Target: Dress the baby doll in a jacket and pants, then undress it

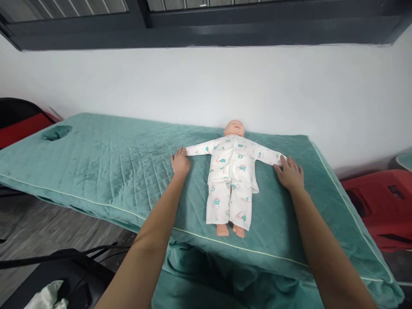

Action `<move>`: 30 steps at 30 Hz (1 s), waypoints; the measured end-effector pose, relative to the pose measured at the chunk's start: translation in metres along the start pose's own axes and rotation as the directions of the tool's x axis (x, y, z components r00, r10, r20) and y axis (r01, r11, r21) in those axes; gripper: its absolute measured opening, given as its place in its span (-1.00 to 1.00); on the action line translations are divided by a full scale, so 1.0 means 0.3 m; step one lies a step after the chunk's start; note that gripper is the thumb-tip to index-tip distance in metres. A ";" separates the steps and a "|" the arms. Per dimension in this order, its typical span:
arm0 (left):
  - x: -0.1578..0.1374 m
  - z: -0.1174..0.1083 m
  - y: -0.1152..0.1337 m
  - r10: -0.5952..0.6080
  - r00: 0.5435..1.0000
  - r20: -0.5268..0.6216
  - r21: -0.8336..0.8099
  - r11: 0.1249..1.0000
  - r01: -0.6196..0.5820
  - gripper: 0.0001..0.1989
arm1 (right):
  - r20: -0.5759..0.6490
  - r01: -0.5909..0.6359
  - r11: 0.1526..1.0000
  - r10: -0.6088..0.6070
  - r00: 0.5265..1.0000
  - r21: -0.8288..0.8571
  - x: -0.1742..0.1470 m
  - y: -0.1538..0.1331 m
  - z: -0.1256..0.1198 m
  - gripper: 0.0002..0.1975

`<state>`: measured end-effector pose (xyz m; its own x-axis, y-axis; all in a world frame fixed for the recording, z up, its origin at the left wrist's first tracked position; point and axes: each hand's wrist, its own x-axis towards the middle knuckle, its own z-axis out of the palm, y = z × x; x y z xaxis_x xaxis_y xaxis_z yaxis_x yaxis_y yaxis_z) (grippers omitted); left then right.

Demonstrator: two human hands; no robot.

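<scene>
A baby doll [234, 127] lies on its back on a green quilted bed cover [122, 159], head toward the wall and bare feet toward me. It wears a white printed pyjama top [232, 159] and matching trousers [229, 201]. Both sleeves are spread out sideways. My left hand [180, 162] is closed at the cuff of the sleeve on the left. At the other cuff, my right hand [290, 172] holds the sleeve's end between thumb and forefinger, its other fingers lying on the cover. The doll's own hands are hidden.
A white wall [206, 86] and a dark window frame [257, 25] stand behind the bed. The cover has an oval hole [56, 133] at the left. A red plastic object [383, 206] is at the right; a black chair [67, 274] with pale cloth [48, 296] stands at lower left.
</scene>
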<state>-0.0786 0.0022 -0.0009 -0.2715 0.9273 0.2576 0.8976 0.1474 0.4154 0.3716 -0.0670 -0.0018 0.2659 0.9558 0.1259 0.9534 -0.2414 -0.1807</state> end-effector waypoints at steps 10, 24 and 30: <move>-0.010 -0.001 -0.012 -0.086 0.995 -0.059 -0.008 0.996 0.086 -0.48 | -0.012 0.009 1.000 -0.009 1.000 0.004 -0.001 -0.001 0.000 -0.33; -0.208 -0.079 0.039 0.044 0.989 -0.140 -0.212 0.974 -0.073 -0.49 | -0.487 0.660 0.656 -0.470 0.736 0.366 -0.266 -0.246 -0.075 -0.73; -0.633 -0.186 -0.019 0.494 0.864 0.095 -0.435 0.802 -0.410 -0.69 | -0.077 0.866 0.386 -0.900 0.429 0.317 -0.571 -0.475 -0.209 -0.80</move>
<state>-0.0513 -0.1941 -0.0035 0.2415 0.9071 0.3447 0.6797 -0.4116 0.6072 0.1991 -0.2070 0.0635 -0.7328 0.6148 0.2917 0.5537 0.7879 -0.2697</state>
